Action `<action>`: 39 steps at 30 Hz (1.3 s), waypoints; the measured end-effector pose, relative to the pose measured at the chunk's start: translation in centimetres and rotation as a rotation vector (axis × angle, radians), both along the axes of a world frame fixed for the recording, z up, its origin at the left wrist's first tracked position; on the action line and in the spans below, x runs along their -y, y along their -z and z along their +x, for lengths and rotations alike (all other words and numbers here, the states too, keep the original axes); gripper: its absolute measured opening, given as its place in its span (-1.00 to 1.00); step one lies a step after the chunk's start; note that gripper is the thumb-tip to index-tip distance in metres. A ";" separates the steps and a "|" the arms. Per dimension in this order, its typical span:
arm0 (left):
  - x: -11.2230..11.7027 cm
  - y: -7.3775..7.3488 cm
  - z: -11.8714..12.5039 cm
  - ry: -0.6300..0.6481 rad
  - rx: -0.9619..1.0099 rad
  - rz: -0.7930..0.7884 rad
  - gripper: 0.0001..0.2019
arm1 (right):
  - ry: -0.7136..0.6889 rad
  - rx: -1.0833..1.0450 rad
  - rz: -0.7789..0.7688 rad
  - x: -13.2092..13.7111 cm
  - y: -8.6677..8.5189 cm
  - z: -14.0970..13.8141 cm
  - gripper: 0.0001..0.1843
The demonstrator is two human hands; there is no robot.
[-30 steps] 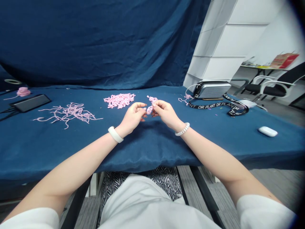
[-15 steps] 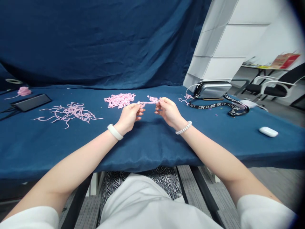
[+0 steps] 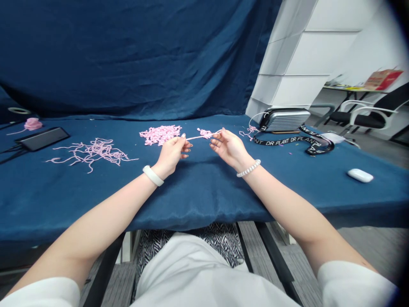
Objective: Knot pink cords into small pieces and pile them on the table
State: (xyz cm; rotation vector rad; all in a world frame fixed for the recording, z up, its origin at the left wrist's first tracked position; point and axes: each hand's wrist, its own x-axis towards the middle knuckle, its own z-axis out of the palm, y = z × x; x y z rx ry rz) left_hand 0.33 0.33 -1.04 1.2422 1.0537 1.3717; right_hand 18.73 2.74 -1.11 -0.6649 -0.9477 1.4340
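A piece of pink yarn [image 3: 195, 137] stretches almost level between my two hands, above the blue cloth. My left hand [image 3: 171, 154] pinches its left end between thumb and forefinger. The other end is pinched in the fingertips of my right hand [image 3: 230, 147]. Just behind my left hand lies a heap of short, knotted-looking pink yarn pieces [image 3: 159, 134]. A smaller cluster of similar pink pieces [image 3: 204, 132] sits behind the stretched strand. Loose cut strands of pink yarn [image 3: 99, 151] are spread in a tangle to the left.
At the far left are a pink yarn ball [image 3: 33, 124] and a black phone-like device [image 3: 43, 139] with cables. On the right stand a silver ribbed case [image 3: 286, 120], a black lettered strap [image 3: 277, 141] and a white earbud case [image 3: 360, 175]. Pink scraps [image 3: 251, 131] lie near the strap.
My hands have moved apart, the right one rightward and slightly up, the left a little leftward. The yarn between them now looks longer, thinner and straighter.
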 end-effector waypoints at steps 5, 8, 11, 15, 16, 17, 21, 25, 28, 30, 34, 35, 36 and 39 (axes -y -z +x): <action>0.1 -0.1 -0.2 0.162 0.081 -0.107 -0.73 | 0.161 0.021 -0.033 -1.1 0.7 0.6 -0.78; 0.3 -0.1 -0.1 0.189 0.064 -0.111 -0.72 | 0.198 0.167 0.002 -1.7 1.2 0.9 -0.76; 0.4 -0.1 0.1 0.144 -0.095 -0.023 -0.71 | 0.330 0.329 -0.033 -1.8 1.3 1.0 -0.85; 0.6 -0.1 0.1 0.094 -0.363 0.137 -0.63 | 0.522 0.517 0.306 -0.6 0.8 0.2 -0.64; 0.7 -0.1 0.1 0.109 -0.395 0.152 -0.62 | 0.429 0.530 0.399 -0.2 0.6 -0.1 -0.62; 0.8 -0.2 0.1 0.133 -0.419 0.159 -0.62 | 0.278 0.529 0.449 0.4 0.5 -0.5 -0.63; 0.9 -0.5 -0.2 0.219 -0.512 0.174 -0.66 | -0.288 0.470 0.272 2.3 0.4 -2.1 -0.73; 0.6 -0.9 -0.8 0.203 -0.613 0.175 -0.67 | -0.441 0.430 0.144 3.2 0.4 -2.6 -0.76; 0.4 -1.2 -1.1 0.200 -0.647 0.179 -0.62 | -0.416 0.434 0.080 3.4 0.5 -2.5 -0.75; 0.4 -1.3 -1.1 0.212 -0.644 0.177 -0.60 | -0.445 0.435 0.045 3.4 0.6 -2.5 -0.75; 0.5 -1.3 -1.0 0.224 -0.609 0.194 -0.58 | -0.417 0.446 0.042 3.2 0.8 -2.6 -0.77; 0.5 -1.3 -1.0 0.210 -0.598 0.207 -0.58 | -0.389 0.438 0.038 3.2 0.8 -2.7 -0.79; 0.5 -1.3 -0.9 0.190 -0.587 0.220 -0.59 | -0.364 0.421 0.031 3.2 0.7 -2.8 -0.81; 0.4 -1.2 -0.9 0.132 -0.535 0.237 -0.61 | -0.324 0.374 -0.013 3.1 0.6 -2.9 -0.87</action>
